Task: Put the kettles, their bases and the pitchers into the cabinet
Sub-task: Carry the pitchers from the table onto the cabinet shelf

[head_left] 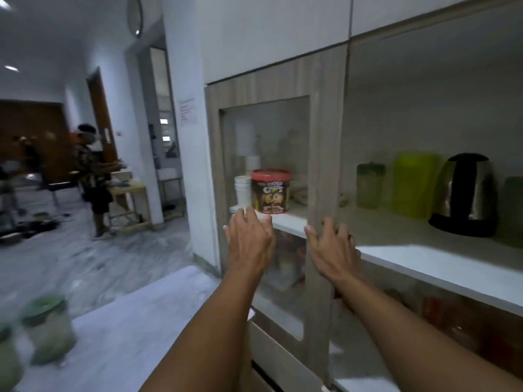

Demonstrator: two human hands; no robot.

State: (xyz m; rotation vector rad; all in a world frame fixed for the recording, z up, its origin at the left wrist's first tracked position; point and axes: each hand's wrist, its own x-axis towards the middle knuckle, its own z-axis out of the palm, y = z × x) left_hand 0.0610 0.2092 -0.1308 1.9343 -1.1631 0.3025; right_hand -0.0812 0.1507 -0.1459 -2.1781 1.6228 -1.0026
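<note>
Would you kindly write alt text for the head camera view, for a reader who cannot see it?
Two bare hands, left hand and right hand, reach open toward a glass-fronted wooden cabinet door. To its right, a shelf holds a steel kettle and green pitchers; behind the glass sits a red-lidded tub.

Lighting: dim, cool indoor light; bright ceiling lamps (pixel 11 68) glow at upper left. Cabinet shelf (pixel 424 264) front edge catches pale light, interior shadowed. Blur: heavy motion smear overall; green-lidded jars (pixel 48 329) at lower left badly out of focus. Wide-angle bending at frame edges. Faint sheen on kettle (pixel 467 193).
</note>
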